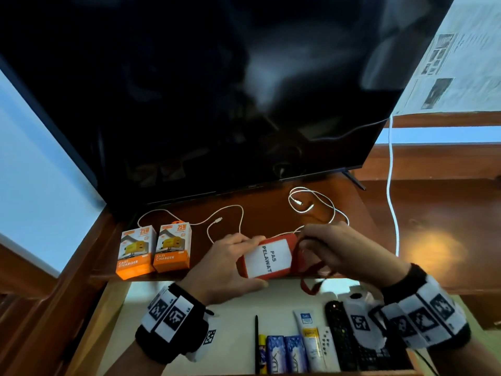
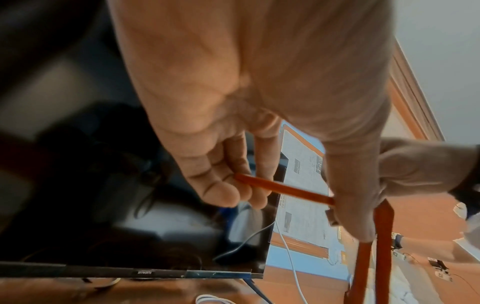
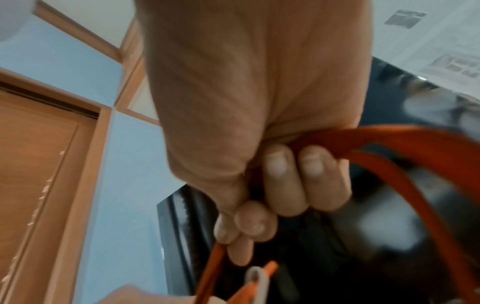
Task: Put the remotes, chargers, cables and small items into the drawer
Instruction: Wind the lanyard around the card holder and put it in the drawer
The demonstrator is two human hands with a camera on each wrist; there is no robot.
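Right hand [image 1: 334, 246] hides where the lanyard [image 1: 311, 283] joins the pass [image 1: 267, 257].

Hands: two, left [image 1: 227, 263] and right [image 1: 349, 248], both on one red pass [image 1: 267, 257]
Lanyards: one [image 1: 311, 278], red, gripped by the right hand
Charger boxes: two, [image 1: 136, 253] and [image 1: 173, 251], left of the left hand
White cables: two loose beyond the hands, [image 1: 227, 218] and [image 1: 314, 202]; one [image 1: 390, 185] hanging to the right
Remotes: one black [image 1: 340, 337], under the right wrist
Tubes: one [image 1: 306, 320]
Blue packs: two, [image 1: 275, 354] and [image 1: 295, 354]
Pens: one [image 1: 256, 343]
TVs: one [image 1: 203, 90]
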